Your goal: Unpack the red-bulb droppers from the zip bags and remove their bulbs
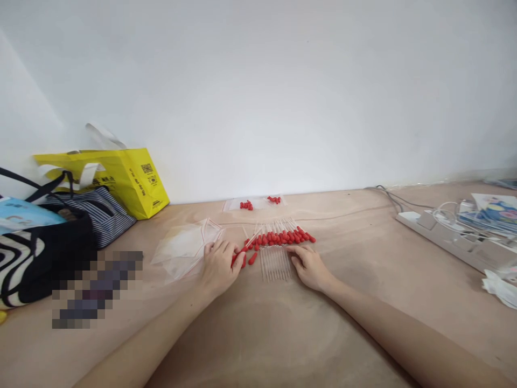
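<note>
Clear-tubed droppers with red rubber bulbs [278, 237] lie side by side in a row on the wooden table. Some tubes point toward the wall and others toward me, with the bulbs bunched in the middle. At the row's left end, my left hand [221, 265] has its fingers closed around a red-bulbed dropper [244, 249]; one loose red bulb [252, 258] lies beside the fingertips. My right hand [309, 265] rests at the right end, index finger stretched to the edge of the near tubes [277, 264], thumb apart. Clear zip bags [181, 243] lie left of my left hand.
Against the wall lies a clear bag of red-bulbed droppers [260, 204]. A yellow bag [139, 183], a striped pouch [109, 210] and a black-and-white bag [48, 258] stand left. To the right are a white power strip [444, 237], cables and a crumpled tissue [500, 288].
</note>
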### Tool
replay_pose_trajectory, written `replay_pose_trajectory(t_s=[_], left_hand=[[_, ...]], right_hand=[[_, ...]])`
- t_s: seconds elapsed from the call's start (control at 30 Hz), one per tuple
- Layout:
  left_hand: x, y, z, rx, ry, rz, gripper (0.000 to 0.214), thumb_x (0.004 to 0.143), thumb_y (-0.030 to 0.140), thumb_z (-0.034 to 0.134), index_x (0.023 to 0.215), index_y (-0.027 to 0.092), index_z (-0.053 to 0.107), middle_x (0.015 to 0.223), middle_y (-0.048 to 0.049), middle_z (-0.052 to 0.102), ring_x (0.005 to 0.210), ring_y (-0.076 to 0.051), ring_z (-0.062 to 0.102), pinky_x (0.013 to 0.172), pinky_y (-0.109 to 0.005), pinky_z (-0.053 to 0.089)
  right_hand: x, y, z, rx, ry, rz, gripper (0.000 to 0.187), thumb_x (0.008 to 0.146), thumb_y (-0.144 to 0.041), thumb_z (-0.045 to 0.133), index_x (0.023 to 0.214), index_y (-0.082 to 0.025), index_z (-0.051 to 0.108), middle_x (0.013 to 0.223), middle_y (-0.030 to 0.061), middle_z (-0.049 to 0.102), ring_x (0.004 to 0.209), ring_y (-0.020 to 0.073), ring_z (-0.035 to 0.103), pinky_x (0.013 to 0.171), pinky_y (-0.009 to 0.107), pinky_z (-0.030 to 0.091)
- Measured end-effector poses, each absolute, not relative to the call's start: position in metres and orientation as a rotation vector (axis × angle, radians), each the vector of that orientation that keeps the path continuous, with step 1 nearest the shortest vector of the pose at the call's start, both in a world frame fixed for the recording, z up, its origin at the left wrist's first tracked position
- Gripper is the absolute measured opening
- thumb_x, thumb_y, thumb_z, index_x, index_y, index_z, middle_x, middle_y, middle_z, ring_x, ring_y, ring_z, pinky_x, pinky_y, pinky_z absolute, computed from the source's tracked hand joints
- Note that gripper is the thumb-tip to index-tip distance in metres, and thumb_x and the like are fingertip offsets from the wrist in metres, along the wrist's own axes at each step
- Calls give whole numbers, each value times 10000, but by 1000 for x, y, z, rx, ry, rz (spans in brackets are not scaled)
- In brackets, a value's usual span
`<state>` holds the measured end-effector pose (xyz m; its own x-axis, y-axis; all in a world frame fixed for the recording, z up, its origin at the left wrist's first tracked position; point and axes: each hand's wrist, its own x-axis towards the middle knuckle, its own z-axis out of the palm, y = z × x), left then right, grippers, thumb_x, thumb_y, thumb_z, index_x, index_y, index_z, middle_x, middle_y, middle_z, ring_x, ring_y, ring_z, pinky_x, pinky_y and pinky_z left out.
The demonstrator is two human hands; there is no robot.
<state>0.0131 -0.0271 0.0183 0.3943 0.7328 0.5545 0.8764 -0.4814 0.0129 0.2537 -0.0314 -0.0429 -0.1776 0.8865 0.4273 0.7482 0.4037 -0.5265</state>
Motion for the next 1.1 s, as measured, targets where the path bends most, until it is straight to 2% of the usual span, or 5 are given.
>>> replay_pose_trajectory(t_s=[0.33, 0.57, 0.87, 1.0, 1.1], left_hand=[[14, -41, -6, -2475, -1088, -808, 142, 836, 224, 416, 737, 176, 506, 721, -9, 621, 725, -167, 541, 761, -354, 280], [25, -45, -11, -2421, -909, -815, 190, 849, 232, 412, 701, 168, 511, 646, -4, 601, 702, -160, 537, 760, -355, 294], [34, -48, -14, -2436, -820, -887, 142, 838, 209, 436, 750, 177, 544, 702, 6, 646, 744, -160, 559, 777, -358, 303], [36, -46, -14, -2437, -836, -877, 192, 855, 232, 409, 956, 178, 564, 904, -27, 668, 872, -184, 562, 848, -392, 291], [35, -43, -15, -2455, -802, -850, 182, 856, 219, 417, 915, 206, 589, 999, -9, 653, 958, -188, 549, 931, -426, 244]], right_hand=[[254, -38, -35, -1244, -1812, 113, 239, 819, -213, 410, 1014, -168, 540, 997, 80, 609, 942, 189, 526, 812, 345, 404], [243, -56, -22, -926, -2131, -353, 265, 800, -364, 521, 1030, -243, 571, 930, 26, 650, 953, 198, 520, 957, 450, 204], [233, -53, -29, -789, -2071, -515, 130, 811, -247, 527, 913, -234, 607, 615, -41, 647, 780, 137, 554, 979, 450, 146], [230, -52, -30, -792, -2068, -534, 115, 821, -215, 499, 845, -217, 611, 559, -39, 620, 749, 128, 548, 971, 440, 166], [230, -53, -29, -785, -2075, -532, 118, 819, -206, 492, 809, -211, 609, 544, -39, 607, 742, 127, 543, 967, 434, 179]])
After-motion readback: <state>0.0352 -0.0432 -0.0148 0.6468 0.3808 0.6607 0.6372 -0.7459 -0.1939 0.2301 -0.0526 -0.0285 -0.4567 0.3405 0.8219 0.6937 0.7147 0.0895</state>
